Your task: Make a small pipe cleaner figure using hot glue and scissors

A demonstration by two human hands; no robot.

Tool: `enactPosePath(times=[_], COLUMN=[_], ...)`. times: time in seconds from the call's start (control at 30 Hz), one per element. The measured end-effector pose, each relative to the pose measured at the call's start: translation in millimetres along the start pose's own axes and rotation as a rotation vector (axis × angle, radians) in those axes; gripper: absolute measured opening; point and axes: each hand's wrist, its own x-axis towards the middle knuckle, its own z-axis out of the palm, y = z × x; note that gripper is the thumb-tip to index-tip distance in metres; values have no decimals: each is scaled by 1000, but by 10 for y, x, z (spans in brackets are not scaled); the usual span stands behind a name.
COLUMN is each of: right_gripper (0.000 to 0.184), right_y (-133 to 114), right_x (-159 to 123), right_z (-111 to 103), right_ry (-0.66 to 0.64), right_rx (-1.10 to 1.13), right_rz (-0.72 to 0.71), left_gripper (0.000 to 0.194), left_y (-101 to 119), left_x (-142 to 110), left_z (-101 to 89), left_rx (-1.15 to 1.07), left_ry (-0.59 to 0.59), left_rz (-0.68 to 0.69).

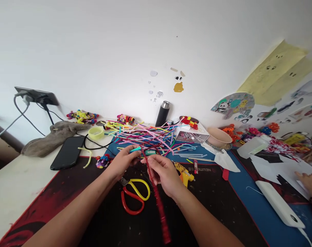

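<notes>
My left hand (123,161) is closed in a pinch on a short teal pipe cleaner piece (135,149). My right hand (165,175) is closed around a long red pipe cleaner (161,214) that runs down toward me over the dark mat (217,202). Both hands meet just in front of a heap of coloured pipe cleaners (148,135). Red and yellow scissors (134,195) lie on the mat under my hands. A yellow glue gun (183,171) lies right beside my right hand.
A black phone (68,152) and a grey cloth (51,137) lie at the left, a black flask (163,114) stands by the wall. A pink bowl (219,137), a white power bank (279,202) and papers sit at the right, where another person's hand (310,183) rests.
</notes>
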Motion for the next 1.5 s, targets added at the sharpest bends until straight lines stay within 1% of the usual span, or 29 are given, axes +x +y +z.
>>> enactPosePath(times=[0.1, 0.2, 0.27, 0.37, 0.43, 0.53, 0.57, 0.67, 0.73, 0.8, 0.9, 1.03, 1.13, 1.2, 1.37, 1.5], right_gripper=[45, 47, 48, 44, 43, 45, 47, 51, 51, 48, 47, 47, 45, 42, 33, 33], right_y=[64, 133, 135, 67, 8, -34, -30, 32, 93, 148, 202, 221, 240, 268, 347, 354], right_x=[-64, -185, -292, -470, -599, -806, -873, -1035, -1087, -1085, -1010, -899, -861, -854, -863, -887], right_z=[6, -8, -37, -144, -276, -567, -678, -983, -1118, -1179, -1169, -1112, -1099, -1106, -1150, -1163], right_ry=[-7, -22, 12, 143, 255, 476, 546, 644, 646, 634, 595, 584, 600, 621, 725, 727], right_rx=[-62, -162, -256, -442, -575, -759, -816, -952, -1035, -1112, -1216, -1343, -1376, -1360, -1198, -1036], right_rz=[6, 31, 38, 1, -24, -31, -8, 80, 157, 242, 324, 373, 396, 384, 305, 285], left_gripper=[39, 33, 32, 31, 28, 22, 19, 12, 10, 10, 10, 11, 12, 12, 11, 12], left_y=[-48, -113, -142, -136, -102, -29, -4, 70, 111, 138, 143, 102, 71, 55, 23, 17], left_x=[19, 44, 58, 62, 56, 44, 40, 19, -1, -19, -28, -14, -11, -14, -8, -3], left_z=[-15, -36, -46, -53, -61, -77, -80, -73, -61, -51, -48, -52, -40, -29, -15, -21], left_rx=[-26, -54, -80, -161, -246, -393, -426, -514, -546, -548, -542, -522, -500, -489, -475, -466], left_ry=[-33, -90, -103, -107, -122, -145, -146, -151, -158, -165, -170, -172, -187, -197, -202, -197], left_rz=[-11, -16, -25, -56, -98, -173, -187, -217, -244, -261, -259, -249, -238, -229, -214, -211])
